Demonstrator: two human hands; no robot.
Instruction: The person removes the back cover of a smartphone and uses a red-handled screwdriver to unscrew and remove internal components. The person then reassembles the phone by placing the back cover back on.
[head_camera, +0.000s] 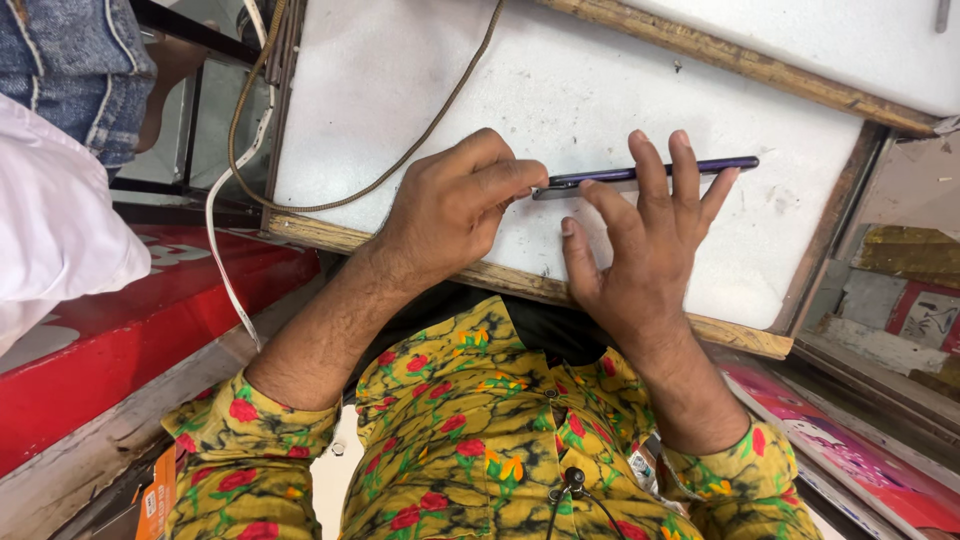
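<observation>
On white board (600, 90), both hands' fingers (655, 170) pinching edge-up phone (650, 172), wooden rim (520, 283) near.

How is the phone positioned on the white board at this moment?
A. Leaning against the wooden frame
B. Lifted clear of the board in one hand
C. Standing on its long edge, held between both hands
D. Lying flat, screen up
C: the dark phone stands on its thin long edge on the white board, with the left hand pinching one end and the right hand steadying it with fingers over the top.
</observation>
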